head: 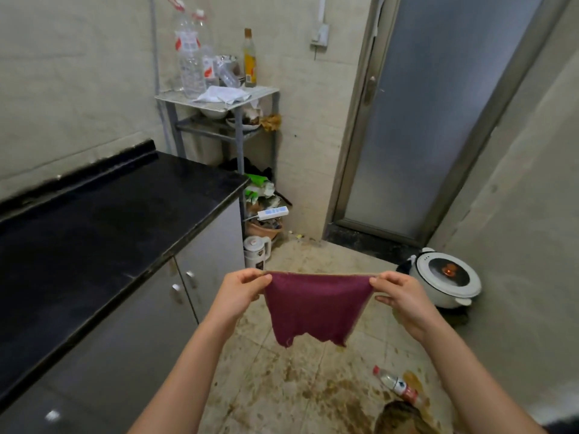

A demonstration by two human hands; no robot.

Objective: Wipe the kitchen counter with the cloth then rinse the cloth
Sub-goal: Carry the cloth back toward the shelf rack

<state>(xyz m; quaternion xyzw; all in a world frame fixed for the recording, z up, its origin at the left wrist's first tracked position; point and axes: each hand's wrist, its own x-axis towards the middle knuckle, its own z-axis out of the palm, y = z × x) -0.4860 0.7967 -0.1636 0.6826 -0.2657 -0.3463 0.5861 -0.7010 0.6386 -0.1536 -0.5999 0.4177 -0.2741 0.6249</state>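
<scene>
Both hands hold the maroon cloth [315, 305] stretched out in the air: the left hand [239, 292] pinches its top left corner and the right hand [399, 294] pinches its top right corner. The cloth hangs below the fingertips, over the stained floor [300, 386]. The black counter [94, 220] lies apart to the left of the left hand's fingers.

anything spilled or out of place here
Yes. Brown stains spread over the floor, and a bottle lies on its side among them. A cooker and a kettle stand on the floor rather than on the counter.
</scene>
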